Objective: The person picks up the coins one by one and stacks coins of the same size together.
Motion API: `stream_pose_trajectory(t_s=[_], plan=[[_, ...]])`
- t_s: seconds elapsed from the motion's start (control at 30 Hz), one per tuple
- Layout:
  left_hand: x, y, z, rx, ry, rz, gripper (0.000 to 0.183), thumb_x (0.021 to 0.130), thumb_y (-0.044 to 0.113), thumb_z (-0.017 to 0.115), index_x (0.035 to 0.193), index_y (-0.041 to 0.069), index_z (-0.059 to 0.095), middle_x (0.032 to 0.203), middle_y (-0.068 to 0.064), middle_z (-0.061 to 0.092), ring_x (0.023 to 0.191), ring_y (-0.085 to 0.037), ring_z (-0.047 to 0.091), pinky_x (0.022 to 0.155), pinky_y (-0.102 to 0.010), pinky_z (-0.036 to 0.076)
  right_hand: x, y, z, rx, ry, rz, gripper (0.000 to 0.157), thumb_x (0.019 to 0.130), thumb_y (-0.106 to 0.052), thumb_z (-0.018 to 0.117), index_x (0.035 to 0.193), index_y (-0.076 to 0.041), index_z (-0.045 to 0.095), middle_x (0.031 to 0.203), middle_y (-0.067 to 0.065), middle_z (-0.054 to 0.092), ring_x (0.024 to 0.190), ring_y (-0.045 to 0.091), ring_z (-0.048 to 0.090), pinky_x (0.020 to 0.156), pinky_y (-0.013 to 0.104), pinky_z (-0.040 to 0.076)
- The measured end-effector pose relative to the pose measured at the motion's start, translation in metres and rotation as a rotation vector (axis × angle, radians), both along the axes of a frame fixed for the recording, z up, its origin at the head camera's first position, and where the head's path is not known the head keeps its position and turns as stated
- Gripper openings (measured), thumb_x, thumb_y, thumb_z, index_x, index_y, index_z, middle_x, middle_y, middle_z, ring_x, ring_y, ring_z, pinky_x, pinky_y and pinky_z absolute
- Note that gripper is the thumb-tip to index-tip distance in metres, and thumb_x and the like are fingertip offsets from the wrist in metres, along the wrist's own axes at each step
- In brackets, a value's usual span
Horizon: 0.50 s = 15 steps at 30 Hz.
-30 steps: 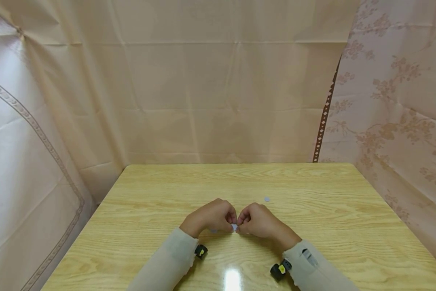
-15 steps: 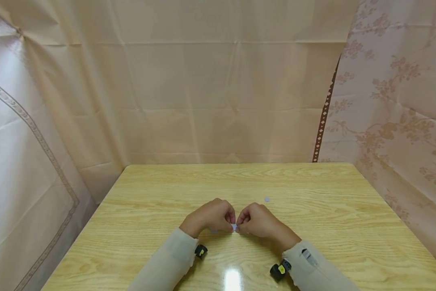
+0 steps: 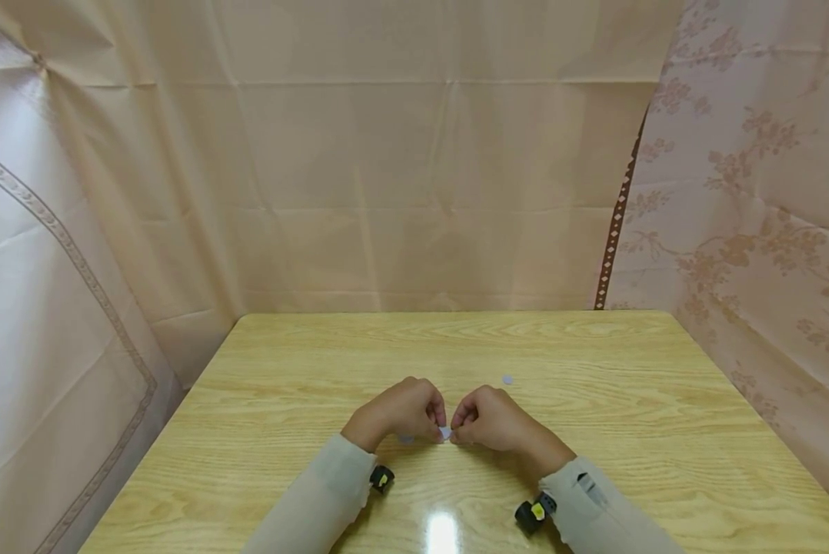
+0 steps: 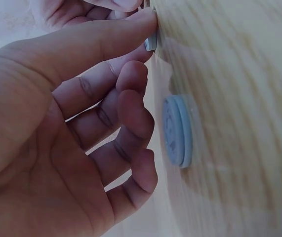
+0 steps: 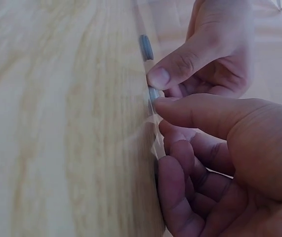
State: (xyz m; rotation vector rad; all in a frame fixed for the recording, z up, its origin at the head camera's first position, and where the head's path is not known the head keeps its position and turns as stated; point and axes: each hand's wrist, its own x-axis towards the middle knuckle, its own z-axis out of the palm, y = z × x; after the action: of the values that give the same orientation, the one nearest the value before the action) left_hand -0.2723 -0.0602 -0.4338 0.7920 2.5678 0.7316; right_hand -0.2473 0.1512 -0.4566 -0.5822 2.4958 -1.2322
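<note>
Between my two hands, low over the wooden table point(image 3: 304, 362), is a small pale disc point(image 3: 445, 433), bluish at its edge point(image 4: 151, 42) in the left wrist view. My left hand point(image 3: 404, 408) pinches one side of it between thumb and forefinger, its other fingers loosely bent. From the opposite side my right hand point(image 3: 494, 419) pinches it too, thumb tip at the rim in the right wrist view. A second pale-blue round piece point(image 4: 179, 131), with a raised pattern and a stepped rim, lies flat beside the left fingers. Most of the held disc is covered by fingertips.
Farther back on the table, to the right of the hands, lies another small pale disc point(image 3: 507, 379). Beige cloth point(image 3: 414, 192) hangs behind the table's far edge, and flowered cloth point(image 3: 760, 192) hangs along the right.
Both hands stay in nearly the same place. The left fingertips have shifted very slightly left, and a little more of the held disc shows between the hands.
</note>
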Motion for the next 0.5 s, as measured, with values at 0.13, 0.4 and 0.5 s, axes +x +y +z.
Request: stream_pose_trajectory(t_s=[0.13, 0.4, 0.5], plan=[[0.0000, 0.0000, -0.0001, 0.009, -0.003, 0.000, 0.018, 0.081, 0.015, 0.089, 0.077, 0.020, 0.072, 0.069, 0.007, 0.068, 0.059, -0.008, 0.059, 0.057, -0.024, 0.051, -0.0009, 0.0026, 0.0017, 0.000, -0.003, -0.009, 0.010, 0.086, -0.014, 0.084, 0.090, -0.011, 0.076, 0.074, -0.001, 0.068, 0.062, 0.009, 0.055, 0.056, 0.024, 0.048], [-0.0014, 0.0001, -0.0006, 0.008, 0.001, -0.004, 0.018, 0.081, 0.015, 0.089, 0.076, 0.020, 0.072, 0.071, 0.007, 0.067, 0.061, -0.008, 0.058, 0.058, -0.023, 0.051, -0.0032, 0.0077, 0.0083, 0.006, 0.032, -0.024, 0.011, 0.086, -0.014, 0.084, 0.093, -0.011, 0.076, 0.074, -0.001, 0.069, 0.061, 0.009, 0.056, 0.056, 0.026, 0.049], [-0.0013, -0.0002, -0.0010, 0.007, 0.002, -0.006, 0.018, 0.082, 0.015, 0.089, 0.076, 0.020, 0.072, 0.071, 0.008, 0.067, 0.062, -0.008, 0.058, 0.058, -0.023, 0.050, -0.0053, 0.0097, 0.0083, 0.021, 0.057, -0.030, 0.009, 0.086, -0.013, 0.083, 0.092, -0.011, 0.076, 0.073, -0.002, 0.069, 0.061, 0.010, 0.058, 0.056, 0.026, 0.050]])
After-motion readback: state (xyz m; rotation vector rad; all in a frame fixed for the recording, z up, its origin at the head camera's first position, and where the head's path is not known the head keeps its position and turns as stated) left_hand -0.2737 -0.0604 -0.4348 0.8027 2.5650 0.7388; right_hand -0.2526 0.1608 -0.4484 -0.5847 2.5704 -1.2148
